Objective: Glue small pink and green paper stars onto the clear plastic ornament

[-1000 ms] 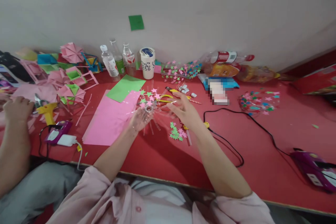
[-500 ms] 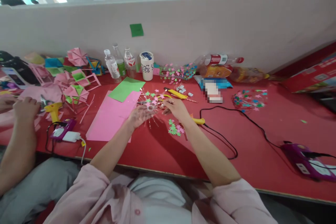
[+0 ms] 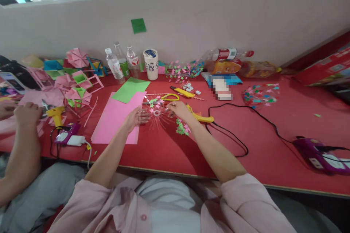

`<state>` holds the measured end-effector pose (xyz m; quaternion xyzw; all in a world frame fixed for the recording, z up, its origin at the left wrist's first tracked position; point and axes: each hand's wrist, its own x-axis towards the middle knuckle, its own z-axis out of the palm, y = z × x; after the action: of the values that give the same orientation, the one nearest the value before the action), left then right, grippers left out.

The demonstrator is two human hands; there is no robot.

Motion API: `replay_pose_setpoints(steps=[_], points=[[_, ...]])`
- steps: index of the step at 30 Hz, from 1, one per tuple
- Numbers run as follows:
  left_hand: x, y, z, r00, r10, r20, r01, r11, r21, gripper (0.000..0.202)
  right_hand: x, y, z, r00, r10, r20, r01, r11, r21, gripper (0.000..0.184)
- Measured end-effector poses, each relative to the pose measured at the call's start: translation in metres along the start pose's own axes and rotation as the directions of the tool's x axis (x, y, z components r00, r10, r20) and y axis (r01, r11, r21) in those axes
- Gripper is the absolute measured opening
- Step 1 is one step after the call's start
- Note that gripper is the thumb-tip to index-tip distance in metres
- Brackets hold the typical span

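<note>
Craft workshop; red bench [image 3: 273, 160], partition [image 3: 207, 18], glue guns [image 3: 55, 115], coloured paper [image 3: 113, 123]

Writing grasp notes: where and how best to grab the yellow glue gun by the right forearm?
Likely grip the yellow glue gun by its handle, from above and the person's right. It lies on the table, handle pointing right, clear of the right forearm; the nozzle can't be made out. Avoid the black cord leaving the handle's end.
</note>
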<state>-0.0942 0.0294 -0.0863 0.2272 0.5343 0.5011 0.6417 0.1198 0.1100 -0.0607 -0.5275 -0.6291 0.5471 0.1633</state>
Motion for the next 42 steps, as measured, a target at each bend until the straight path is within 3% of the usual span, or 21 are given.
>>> replay_pose_setpoints(steps=[6,14,21,33,38,40,42], points=[[-0.002,0.0,0.005,0.99,0.114,-0.078,-0.106,0.989,0.101,0.02,-0.005,0.003,-0.009,0.988,-0.119,-0.102,0.103,0.983,-0.149,0.025],[-0.002,-0.002,-0.002,0.974,0.199,-0.113,-0.175,0.966,0.19,0.021,-0.026,0.007,-0.032,0.902,-0.319,-0.29,0.2,0.906,-0.373,0.022],[-0.003,-0.005,0.005,0.96,0.244,-0.137,-0.206,0.949,0.24,0.013,-0.037,0.017,-0.028,0.899,-0.355,-0.258,0.234,0.885,-0.403,0.02],[-0.009,-0.005,0.0,0.926,0.337,-0.168,-0.261,0.896,0.358,0.025,-0.041,0.022,-0.025,0.882,-0.384,-0.273,0.271,0.887,-0.374,0.012],[-0.007,0.001,-0.008,0.873,0.433,-0.226,-0.31,0.849,0.428,0.023,-0.042,0.029,-0.024,0.849,-0.402,-0.343,0.285,0.895,-0.342,0.015],[-0.001,0.01,-0.012,0.829,0.494,-0.263,-0.346,0.821,0.454,0.024,-0.042,0.033,-0.025,0.829,-0.41,-0.381,0.289,0.896,-0.336,0.016],[0.008,0.02,-0.014,0.756,0.571,-0.319,-0.397,0.788,0.47,0.025,-0.043,0.037,-0.026,0.804,-0.421,-0.42,0.289,0.894,-0.343,0.018]])
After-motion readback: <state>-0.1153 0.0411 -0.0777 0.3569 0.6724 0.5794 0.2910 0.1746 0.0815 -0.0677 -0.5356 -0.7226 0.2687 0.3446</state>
